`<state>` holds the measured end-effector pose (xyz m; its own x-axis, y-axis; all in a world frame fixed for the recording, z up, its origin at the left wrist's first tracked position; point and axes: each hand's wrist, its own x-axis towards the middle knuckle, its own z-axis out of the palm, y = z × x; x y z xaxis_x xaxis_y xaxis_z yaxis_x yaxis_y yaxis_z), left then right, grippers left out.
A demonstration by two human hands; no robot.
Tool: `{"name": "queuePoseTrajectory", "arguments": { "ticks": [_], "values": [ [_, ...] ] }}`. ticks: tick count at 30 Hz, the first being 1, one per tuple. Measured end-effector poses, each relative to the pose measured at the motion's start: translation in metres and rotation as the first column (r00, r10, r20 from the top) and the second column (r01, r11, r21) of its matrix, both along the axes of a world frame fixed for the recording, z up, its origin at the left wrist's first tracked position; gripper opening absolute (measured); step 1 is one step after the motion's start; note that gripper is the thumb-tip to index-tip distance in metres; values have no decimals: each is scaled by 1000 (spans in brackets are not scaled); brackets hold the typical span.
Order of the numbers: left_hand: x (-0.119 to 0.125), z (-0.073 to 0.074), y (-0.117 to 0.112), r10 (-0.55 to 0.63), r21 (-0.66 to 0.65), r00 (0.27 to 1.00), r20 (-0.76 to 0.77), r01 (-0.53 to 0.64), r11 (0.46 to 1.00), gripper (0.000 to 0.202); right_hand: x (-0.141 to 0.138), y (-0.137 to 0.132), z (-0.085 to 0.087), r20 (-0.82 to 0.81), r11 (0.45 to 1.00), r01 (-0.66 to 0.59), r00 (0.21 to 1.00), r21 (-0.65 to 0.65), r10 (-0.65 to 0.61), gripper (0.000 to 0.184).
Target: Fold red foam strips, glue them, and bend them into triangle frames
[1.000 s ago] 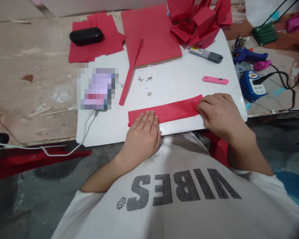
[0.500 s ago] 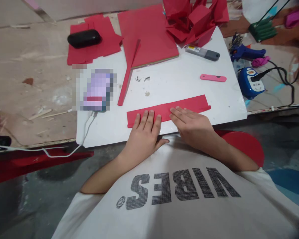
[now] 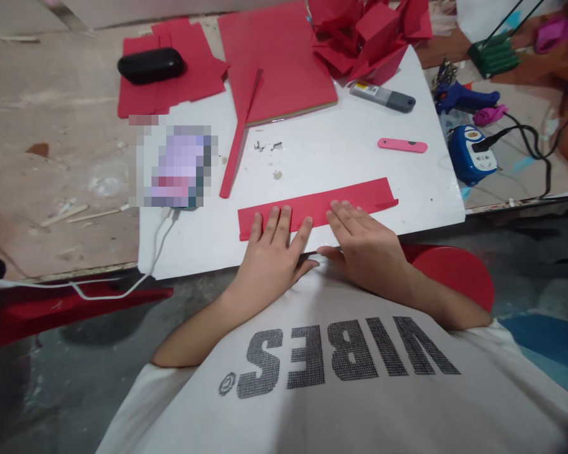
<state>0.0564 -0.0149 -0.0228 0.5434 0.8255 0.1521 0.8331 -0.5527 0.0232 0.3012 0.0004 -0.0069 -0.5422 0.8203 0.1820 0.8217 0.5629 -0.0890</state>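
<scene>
The left hand [image 3: 272,255] lies flat, palm down, its fingers a little apart and resting on a red paper strip [image 3: 312,208]. The right hand [image 3: 366,243] is also flat, its fingertips on the same strip, with the thumb apart from the fingers; neither hand grips anything. The strip lies just beyond both hands, on the white board [image 3: 194,246], near its front edge. Its long axis goes from side to side, across the fingers, and its right end is slightly farther from the body. The left hand is close to the left end, while more paper is uncovered to the right of the right hand. Along the near edge there is a narrow fold, visible at both ends. Farther out, a thin red strip [image 3: 234,157] lies aslant, and a pink tool [image 3: 402,145] lies beyond the right hand.
</scene>
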Motion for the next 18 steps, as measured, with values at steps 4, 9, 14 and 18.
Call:
{"name": "queuePoseTrajectory", "arguments": {
  "ticks": [4,9,14,18],
  "values": [
    [0,0,-1,18,-38,999,27,-17,999,85,15,-6,-2,30,992,120,992,36,-121,90],
    [-5,0,-1,50,-87,997,53,-45,995,84,38,-11,-2,65,978,201,977,56,-205,96],
    [-27,-1,-2,16,-25,996,84,-14,1000,89,52,-13,0,99,968,246,963,54,-250,88],
    [-52,-4,-12,38,84,986,165,-52,995,86,56,-5,7,110,972,232,966,17,-233,67]
  ]
}}
